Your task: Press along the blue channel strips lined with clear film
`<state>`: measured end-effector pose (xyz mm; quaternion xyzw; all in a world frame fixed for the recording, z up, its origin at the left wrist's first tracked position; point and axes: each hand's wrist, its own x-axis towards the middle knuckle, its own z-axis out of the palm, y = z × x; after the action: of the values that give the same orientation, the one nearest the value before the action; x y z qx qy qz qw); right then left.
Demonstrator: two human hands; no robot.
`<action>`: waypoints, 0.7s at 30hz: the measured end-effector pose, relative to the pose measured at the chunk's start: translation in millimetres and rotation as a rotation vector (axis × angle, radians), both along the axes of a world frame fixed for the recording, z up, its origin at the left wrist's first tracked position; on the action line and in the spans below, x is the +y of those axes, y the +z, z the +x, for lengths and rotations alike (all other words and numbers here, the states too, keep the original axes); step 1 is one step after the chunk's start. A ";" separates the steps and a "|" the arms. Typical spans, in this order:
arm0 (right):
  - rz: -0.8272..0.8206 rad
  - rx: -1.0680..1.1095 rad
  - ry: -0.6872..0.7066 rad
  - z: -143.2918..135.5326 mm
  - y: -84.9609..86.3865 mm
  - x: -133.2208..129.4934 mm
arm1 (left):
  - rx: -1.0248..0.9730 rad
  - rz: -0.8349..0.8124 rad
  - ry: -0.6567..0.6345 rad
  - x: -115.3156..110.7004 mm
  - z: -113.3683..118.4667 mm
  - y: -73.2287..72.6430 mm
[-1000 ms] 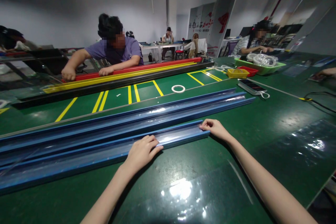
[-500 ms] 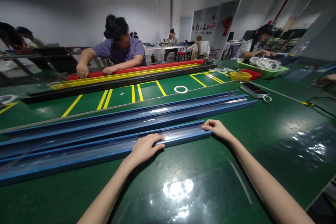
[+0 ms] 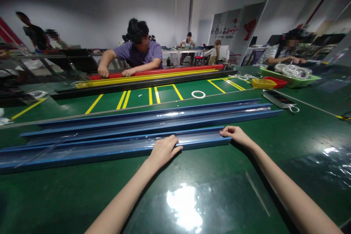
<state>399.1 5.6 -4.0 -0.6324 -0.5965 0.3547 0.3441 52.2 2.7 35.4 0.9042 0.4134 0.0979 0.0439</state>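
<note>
A long blue channel strip (image 3: 115, 150) with raised edges lies nearest me, its trough glossy as if lined with clear film. My left hand (image 3: 164, 150) is closed over its near edge, fingers inside the trough and thumb low on the outer side. At the strip's right end, my right hand (image 3: 236, 134) is closed in a pinch, fingertips touching the end. Whatever lies between those fingertips is too small to make out. Two more blue channel strips (image 3: 192, 116) lie side by side just beyond.
Across the green table (image 3: 109, 197), a co-worker in a purple shirt (image 3: 155, 55) handles red, yellow and black strips (image 3: 148, 83). A white ring (image 3: 198, 94), a phone-like device (image 3: 279, 99), a yellow tray (image 3: 263, 84) and a green basket (image 3: 294, 81) stand farther off. Clear sheets (image 3: 323, 168) lie right.
The camera view has swung left, so everything sits farther right in the picture. Both hands stay at the same places on the near blue strip.
</note>
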 end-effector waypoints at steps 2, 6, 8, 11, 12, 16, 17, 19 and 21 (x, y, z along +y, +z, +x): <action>-0.012 0.001 0.011 0.4 1.9 0.6 | 0.017 0.041 0.016 -1.1 0.2 1.7; -0.022 -0.008 0.008 1.6 3.3 1.7 | 0.075 0.075 0.047 -2.3 -6.3 5.3; -0.027 -0.007 0.003 1.9 3.2 1.8 | 0.105 0.094 0.036 -2.8 -14.0 5.6; -0.031 0.000 -0.007 1.7 3.3 1.3 | 0.120 0.131 0.036 -3.9 -27.5 3.3; -0.032 0.000 -0.015 1.5 3.4 1.1 | 0.116 0.143 0.042 -4.5 -31.6 1.9; -0.043 -0.003 -0.052 0.4 4.2 0.3 | 0.068 0.169 0.065 -6.3 -41.4 -3.9; -0.046 -0.001 -0.058 0.1 4.5 0.2 | 0.059 0.164 0.066 -6.3 -42.3 -4.7; -0.049 0.005 -0.063 -0.5 5.5 0.0 | 0.051 0.141 0.064 -5.1 -43.2 -5.2; -0.046 0.011 -0.066 -1.4 6.6 -0.3 | 0.048 0.099 0.060 -2.9 -43.6 -4.4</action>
<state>397.8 5.3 2.7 -0.6575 -0.5651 0.3603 0.3444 8.6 -0.2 31.0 0.8946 0.4357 0.0978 -0.0139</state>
